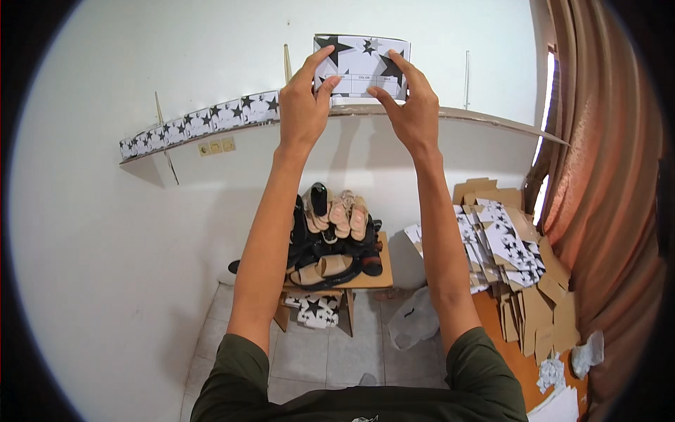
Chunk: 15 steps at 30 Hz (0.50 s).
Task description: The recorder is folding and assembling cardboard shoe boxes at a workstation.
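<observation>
A long rust-coloured curtain (598, 176) hangs well to the right of the right hand (411, 105), and a wall shelf (492, 126) crosses behind it and the left hand (304, 105). Low on the right hand's side, an orange tabletop (492, 309) carries a heap of flattened cartons (506, 239), partly blocked by the right forearm (446, 260). Below and between the hands, a small bench (385, 260) is piled with sandals (323, 271), a pale plastic bag (415, 320) near it. Star-patterned boxes (200, 123) line the shelf left of the left hand, above 3 wall sockets (216, 146). Both hands, well apart, hold 1 white box (369, 63) with black stars between them, fingertips and thumbs on its front; I cannot tell whether the shelf supports it. That front bears a ruled label (363, 84) with small printed headings, partly covered by the thumbs.
</observation>
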Available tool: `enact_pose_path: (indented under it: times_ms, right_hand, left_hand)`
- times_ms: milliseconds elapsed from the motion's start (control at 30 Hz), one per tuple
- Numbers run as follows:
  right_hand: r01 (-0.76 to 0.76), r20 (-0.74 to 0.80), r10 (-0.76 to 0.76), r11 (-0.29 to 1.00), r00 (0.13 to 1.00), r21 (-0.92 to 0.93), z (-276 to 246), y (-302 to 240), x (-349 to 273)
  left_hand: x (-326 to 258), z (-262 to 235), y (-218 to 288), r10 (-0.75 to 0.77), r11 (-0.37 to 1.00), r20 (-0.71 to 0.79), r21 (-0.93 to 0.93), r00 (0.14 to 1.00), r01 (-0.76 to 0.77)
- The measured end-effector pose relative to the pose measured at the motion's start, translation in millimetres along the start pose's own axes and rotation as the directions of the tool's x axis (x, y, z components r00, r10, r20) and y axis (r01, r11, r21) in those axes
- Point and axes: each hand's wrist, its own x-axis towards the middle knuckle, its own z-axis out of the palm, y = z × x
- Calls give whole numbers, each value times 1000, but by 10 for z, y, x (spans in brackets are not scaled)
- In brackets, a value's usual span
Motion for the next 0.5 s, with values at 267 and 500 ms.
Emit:
enact_pose_path:
  times_ms: [267,500]
  right_hand:
    - [-69,79,74,996,994,-60,780,982,52]
    - [-117,135,126,991,983,-71,1349,1684,-93]
  left_hand:
    - [190,669,-1038,-136,991,50,20,989,135]
    - [177,1099,-1862,-105,994,70,-24,992,107]
